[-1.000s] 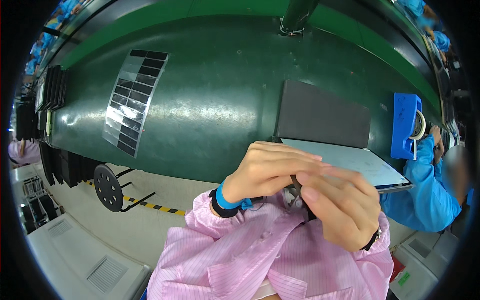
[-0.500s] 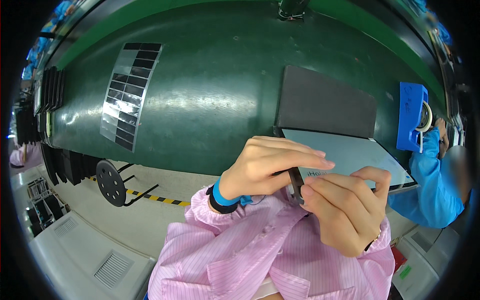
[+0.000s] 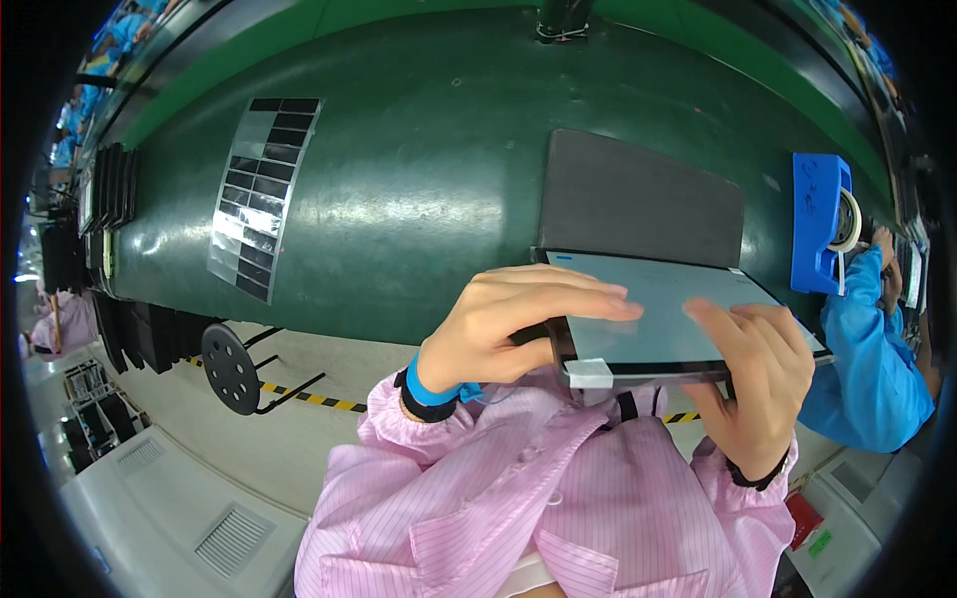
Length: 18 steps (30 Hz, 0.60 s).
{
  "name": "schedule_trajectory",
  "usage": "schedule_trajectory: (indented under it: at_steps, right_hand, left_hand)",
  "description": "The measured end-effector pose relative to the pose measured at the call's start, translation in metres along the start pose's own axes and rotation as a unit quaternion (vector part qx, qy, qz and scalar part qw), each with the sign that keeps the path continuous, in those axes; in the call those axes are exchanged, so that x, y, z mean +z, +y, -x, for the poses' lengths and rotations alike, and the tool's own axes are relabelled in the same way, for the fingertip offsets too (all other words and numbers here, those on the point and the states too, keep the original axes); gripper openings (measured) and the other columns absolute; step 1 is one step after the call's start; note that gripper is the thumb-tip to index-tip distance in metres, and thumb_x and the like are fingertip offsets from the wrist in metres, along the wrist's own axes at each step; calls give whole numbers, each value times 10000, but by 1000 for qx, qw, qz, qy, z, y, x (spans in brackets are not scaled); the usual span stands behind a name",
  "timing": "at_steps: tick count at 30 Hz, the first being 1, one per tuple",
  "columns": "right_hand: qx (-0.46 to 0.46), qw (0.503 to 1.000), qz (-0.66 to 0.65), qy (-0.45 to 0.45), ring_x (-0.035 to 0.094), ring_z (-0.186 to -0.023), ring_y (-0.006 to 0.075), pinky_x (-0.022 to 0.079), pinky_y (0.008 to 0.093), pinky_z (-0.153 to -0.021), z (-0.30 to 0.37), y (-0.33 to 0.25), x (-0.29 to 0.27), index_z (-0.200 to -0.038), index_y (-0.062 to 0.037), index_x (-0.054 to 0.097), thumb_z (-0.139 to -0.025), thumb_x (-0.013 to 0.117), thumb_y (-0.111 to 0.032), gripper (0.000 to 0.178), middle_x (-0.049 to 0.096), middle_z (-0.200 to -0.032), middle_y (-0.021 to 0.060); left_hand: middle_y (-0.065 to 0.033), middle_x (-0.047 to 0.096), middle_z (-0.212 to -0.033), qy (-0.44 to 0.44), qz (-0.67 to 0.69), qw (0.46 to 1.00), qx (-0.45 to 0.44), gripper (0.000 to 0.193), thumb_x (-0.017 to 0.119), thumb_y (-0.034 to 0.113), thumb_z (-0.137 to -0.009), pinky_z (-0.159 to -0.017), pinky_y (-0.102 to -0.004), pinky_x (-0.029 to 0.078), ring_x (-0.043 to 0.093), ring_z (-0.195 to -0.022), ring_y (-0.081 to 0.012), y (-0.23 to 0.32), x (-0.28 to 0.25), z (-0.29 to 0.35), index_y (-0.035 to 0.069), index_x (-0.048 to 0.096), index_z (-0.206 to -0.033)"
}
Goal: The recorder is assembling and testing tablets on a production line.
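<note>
A tablet (image 3: 658,299) with a lit pale-blue screen lies tilted at the table's near edge, its dark frame towards me. A white tab (image 3: 589,374) sits on its near left corner. My left hand (image 3: 518,319) reaches over the tablet's left side, fingers stretched out above the screen and the thumb near the edge. My right hand (image 3: 755,374) is over the right part of the screen, fingers apart and slightly blurred, the thumb by the near edge. Whether the fingertips touch the glass is hard to tell. Behind the tablet lies a dark grey flat panel (image 3: 638,194).
A sheet of black and silver rectangular labels (image 3: 259,194) lies on the green table (image 3: 419,159) to the left. At the right stands a blue tape dispenser (image 3: 819,219), near a co-worker's blue sleeve (image 3: 865,349). A round black stool (image 3: 230,369) is beyond the near edge.
My right hand has moved right, from the tablet's near left corner to its right side, and its fingers have spread. The white tab and near edge now show. The screen's large text is gone.
</note>
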State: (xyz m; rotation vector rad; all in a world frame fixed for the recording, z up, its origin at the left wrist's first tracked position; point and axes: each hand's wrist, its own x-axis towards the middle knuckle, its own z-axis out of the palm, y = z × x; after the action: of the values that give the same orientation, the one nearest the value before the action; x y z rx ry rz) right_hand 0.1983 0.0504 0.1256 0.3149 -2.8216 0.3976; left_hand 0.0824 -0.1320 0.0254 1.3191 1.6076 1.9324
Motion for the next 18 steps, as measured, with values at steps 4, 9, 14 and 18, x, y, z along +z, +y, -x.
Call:
schedule_trajectory:
  at_steps: [4, 9, 14, 18]
  right_hand:
    - [-12, 999, -9, 37, 519, -569, 216, 439, 321, -582, -3, 8, 6, -994, 18, 597, -661, 638, -276, 446, 619, -765, 81]
    - [1, 998, -8, 67, 519, -550, 221, 419, 307, -552, -9, 9, 8, -963, 5, 618, -635, 665, -268, 430, 591, -694, 73]
    - [0, 996, -16, 93, 531, -548, 214, 413, 297, -540, -13, 11, 12, -971, 2, 618, -612, 706, -222, 432, 582, -671, 70]
    - [7, 996, -10, 87, 540, -556, 198, 408, 287, -536, -13, 14, 9, -1009, -30, 610, -618, 728, -212, 448, 598, -699, 55]
  left_hand:
    - [-192, 615, -1080, -28, -76, 996, 20, 607, 753, 120, -616, -845, -391, 467, 617, -968, -305, 7, -7, -3, -4, 525, -1164]
    - [-143, 639, -974, 87, -230, 968, 47, 752, 797, 202, -582, -717, -340, 482, 631, -807, -252, -1, 4, -1, 28, 453, -1228]
    - [-145, 650, -949, -33, -352, 932, 84, 717, 810, 135, -594, -624, -283, 477, 633, -783, -213, 24, -18, -17, 48, 458, -1213]
    - [-164, 580, -1001, 65, -311, 932, 171, 644, 859, 200, -557, -629, -320, 494, 588, -825, -244, 28, -18, -21, 79, 469, -1054]
